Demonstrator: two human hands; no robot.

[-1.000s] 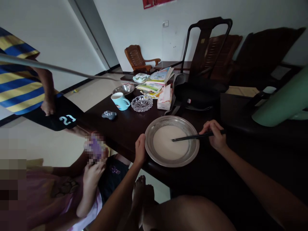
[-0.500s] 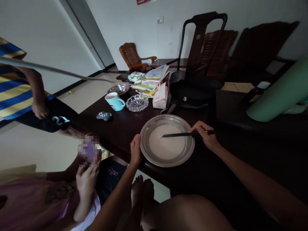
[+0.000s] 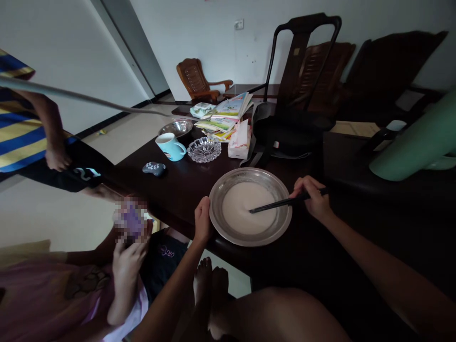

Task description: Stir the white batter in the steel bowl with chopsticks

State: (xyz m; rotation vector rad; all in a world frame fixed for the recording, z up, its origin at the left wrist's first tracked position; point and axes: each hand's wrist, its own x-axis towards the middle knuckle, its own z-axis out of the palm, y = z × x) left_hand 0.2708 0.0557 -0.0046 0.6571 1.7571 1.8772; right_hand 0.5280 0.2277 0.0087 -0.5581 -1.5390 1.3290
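A wide metal basin [image 3: 218, 222] rests near the front edge of the dark table, holding a smooth off-white liquid [image 3: 245, 202]. My left hand [image 3: 203, 219] grips the basin's left rim, with the thumb on top and the fingers hidden behind the wall. Black chopsticks [image 3: 276, 204] are clasped in my right hand [image 3: 313, 197], just beyond the basin's right rim. They slant leftward, and their tips dip into the liquid near its middle.
Behind the basin are a tissue pack [image 3: 239, 142], a glass dish [image 3: 204, 149], a light-blue mug [image 3: 171, 147], a grey game controller [image 3: 154, 168] and stacked booklets [image 3: 228, 111]. A green cylinder [image 3: 409, 147] stands right. Two people are at left, one in a striped shirt [image 3: 21, 128].
The chopstick tips have moved slightly right and down within the liquid, and my right hand has shifted a little right. My left hand stays on the rim.
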